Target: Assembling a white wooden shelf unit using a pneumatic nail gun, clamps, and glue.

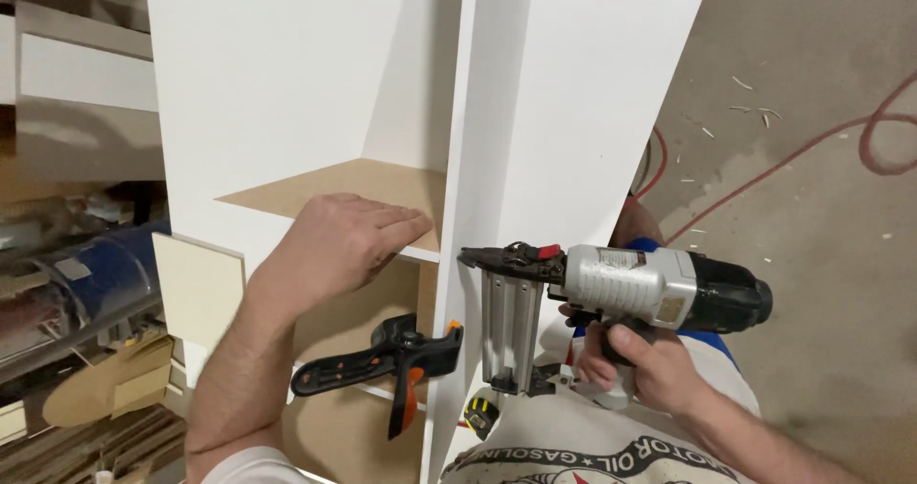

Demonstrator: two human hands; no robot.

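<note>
A pneumatic nail gun, judged heavy and rigid, is being gripped by its handle in the right hand, fingers closed, nose at 9 o'clock against a white panel. A shelf board is being pressed flat by the open left hand.

- Grey concrete floor, scattered with pale wood shavings.
- Red hose loops across it.
- Cluttered shelving at left, dim.
</note>
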